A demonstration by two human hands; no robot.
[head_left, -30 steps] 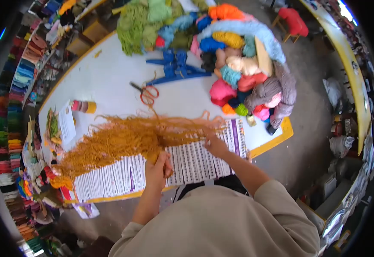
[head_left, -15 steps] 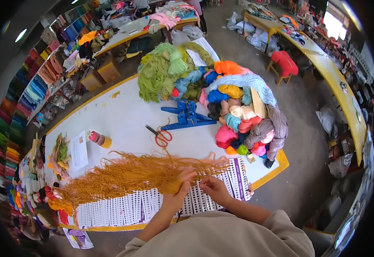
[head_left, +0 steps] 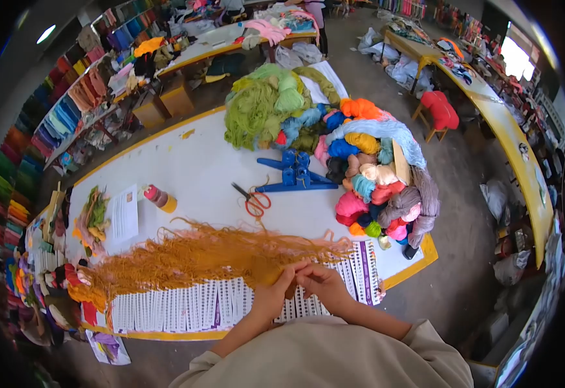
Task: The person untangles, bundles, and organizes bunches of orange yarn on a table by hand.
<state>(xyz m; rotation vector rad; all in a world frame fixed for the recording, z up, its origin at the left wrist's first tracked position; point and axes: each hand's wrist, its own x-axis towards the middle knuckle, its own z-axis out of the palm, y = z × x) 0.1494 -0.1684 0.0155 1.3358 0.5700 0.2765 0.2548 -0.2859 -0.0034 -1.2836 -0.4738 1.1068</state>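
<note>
My left hand [head_left: 274, 299] is closed at the near edge of a long heap of golden-brown yarn [head_left: 185, 258], with some of that yarn at its fingers. Against its fingertips my right hand [head_left: 326, 286] is pinched shut; whatever lies between those fingers is too small to make out. Under both hands runs a row of white punched cards [head_left: 179, 310] with purple strips, partly covered by the yarn. Beyond the heap lie scissors with red-orange handles [head_left: 258, 204], their blades pointing away to the left.
A blue clamp-like device [head_left: 297, 173] stands behind the scissors. Bundles of coloured yarn [head_left: 366, 174] crowd the table's right end, with green skeins [head_left: 256, 107] at the back. Leftward are a bottle [head_left: 160, 198] and a printed sheet [head_left: 124, 213]. A red-covered stool [head_left: 439, 110] stands on the floor.
My left hand has turned from lying on the yarn to a closed grip, and its fingertips have met those of my right hand. The view has shifted slightly.
</note>
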